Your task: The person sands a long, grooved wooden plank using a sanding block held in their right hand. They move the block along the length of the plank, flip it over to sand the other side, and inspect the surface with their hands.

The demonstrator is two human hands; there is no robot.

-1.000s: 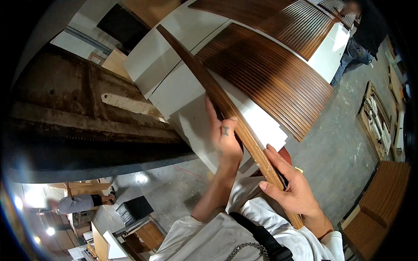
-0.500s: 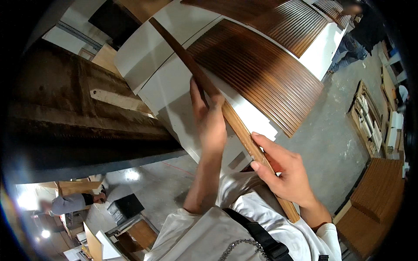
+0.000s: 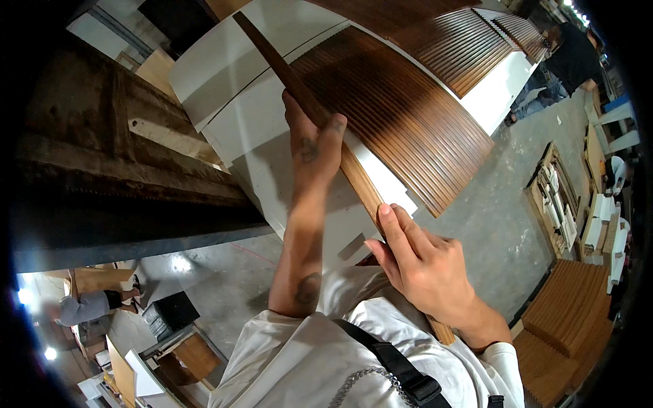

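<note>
A long, narrow wooden strip [image 3: 360,178] runs slantwise across the view, from the far left down to my waist. Its far part looks dark in shadow, and the near part is light brown. My left hand [image 3: 314,144] is wrapped round it near the middle, thumb on top. Closer to my body, my right hand [image 3: 428,265] grips the strip, with the index finger laid along its upper face and the thumb at its left edge. Beyond the strip, a brown ribbed wood panel [image 3: 408,119] lies on a white tabletop [image 3: 255,126].
More ribbed panels [image 3: 456,47] lie farther back. A dark wooden structure [image 3: 75,156] stands at the left. One person in dark clothes [image 3: 571,58] is at the far right, another [image 3: 88,307] at the lower left. Stacked brown ribbed pieces [image 3: 568,306] sit at the right.
My right hand has turned over the strip, its index finger now on the upper face. The left hand keeps its hold, and the whole view has shifted slightly.
</note>
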